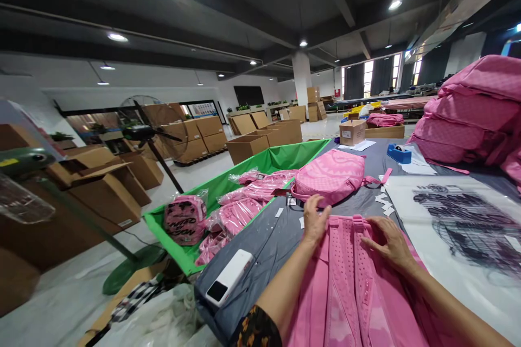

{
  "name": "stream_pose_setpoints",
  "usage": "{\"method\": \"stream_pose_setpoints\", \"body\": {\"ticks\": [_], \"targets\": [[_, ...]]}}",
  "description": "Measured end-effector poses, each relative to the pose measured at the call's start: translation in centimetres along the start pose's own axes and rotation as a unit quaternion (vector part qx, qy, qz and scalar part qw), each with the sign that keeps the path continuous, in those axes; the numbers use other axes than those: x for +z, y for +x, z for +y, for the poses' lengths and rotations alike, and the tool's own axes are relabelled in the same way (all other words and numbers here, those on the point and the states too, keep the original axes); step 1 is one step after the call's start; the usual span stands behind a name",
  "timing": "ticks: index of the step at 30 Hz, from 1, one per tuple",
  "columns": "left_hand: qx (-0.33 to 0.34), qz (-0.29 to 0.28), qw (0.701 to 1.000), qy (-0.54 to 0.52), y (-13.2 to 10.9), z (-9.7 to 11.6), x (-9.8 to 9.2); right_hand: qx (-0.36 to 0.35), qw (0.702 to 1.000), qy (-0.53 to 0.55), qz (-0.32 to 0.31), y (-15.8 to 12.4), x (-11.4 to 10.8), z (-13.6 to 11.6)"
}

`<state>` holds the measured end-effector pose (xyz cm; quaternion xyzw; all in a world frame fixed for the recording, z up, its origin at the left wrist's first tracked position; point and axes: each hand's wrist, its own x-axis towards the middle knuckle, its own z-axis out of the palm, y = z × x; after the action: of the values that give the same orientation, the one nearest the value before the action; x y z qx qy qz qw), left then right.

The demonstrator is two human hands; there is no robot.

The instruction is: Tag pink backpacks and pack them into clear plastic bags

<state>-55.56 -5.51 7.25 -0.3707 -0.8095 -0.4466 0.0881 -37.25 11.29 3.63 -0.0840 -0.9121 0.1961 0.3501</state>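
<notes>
Neither hand grips hard. The left hand [315, 220] and the right hand [388, 244] lie open on a pink backpack [345, 293], with the fingers spread and not clenched. The backpack is right under them, flat on a gray cloth [252, 244], with its padded back and straps facing up. A small loop at its top sits between the two hands. It seems to lie flat so the hands can reach the straps and soft back with ease. A bit of a sleeve with orange flowers [256, 328] shows at the bottom by the left arm.

Just left of the backpack lies a white power bank [228, 277]. Little white tags [385, 200] are spread on the cloth past the right hand. Straight ahead, a second pink bag [328, 176] sits with a strap out to the side. To the left, a green bin [244, 165] keeps pink things in clear bags [240, 211] together. To the right lie a plastic sheet with black print [459, 227], a blue tape holder [399, 153], and a tall pile of pink bags [468, 114]. Far off stand brown boxes [246, 149], a big fan [154, 124], and a white post [301, 81].
</notes>
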Motion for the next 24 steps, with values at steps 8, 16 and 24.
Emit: {"method": "stream_pose_setpoints", "body": {"ticks": [8, 16, 24], "targets": [[0.015, -0.055, 0.998, 0.033, -3.2, 0.5, -1.1, -0.023, 0.998, 0.043, 0.031, -1.1, -0.3, 0.1], [0.127, 0.004, 0.991, 0.048, -10.1, -0.2, -0.2, -0.070, 0.986, -0.121, 0.089, -7.1, 0.3, -2.4], [0.152, -0.148, 0.966, 0.148, -12.2, -1.1, 0.7, -0.015, 0.981, -0.164, -0.104, -8.8, -0.8, -3.6]]}}
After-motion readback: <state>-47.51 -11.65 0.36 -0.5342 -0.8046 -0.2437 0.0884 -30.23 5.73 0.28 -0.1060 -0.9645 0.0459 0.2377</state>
